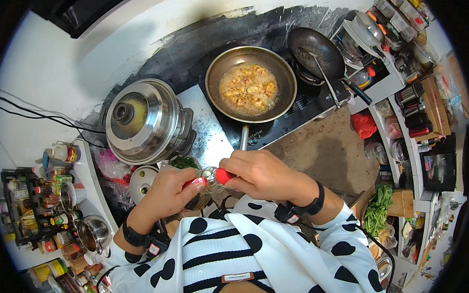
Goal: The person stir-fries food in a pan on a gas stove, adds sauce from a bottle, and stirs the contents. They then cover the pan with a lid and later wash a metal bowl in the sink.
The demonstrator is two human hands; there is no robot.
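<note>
My right hand grips the red cap of a clear glass bottle, just below the handle of a frying pan. Beside it my left hand is closed around something with a red part; the rest of that object is mostly hidden, and whether it belongs to the same bottle I cannot tell. Browned pieces of food sit in bubbling liquid in the pan on the cooktop. Chopped green herbs lie in a container just beyond my left hand.
A lidded steamer pot stands left of the pan. At the right rear, a black wok holds a metal ladle. Seasoning bottles and jars crowd the left shelf. Leafy greens lie at the right, near loaded shelves.
</note>
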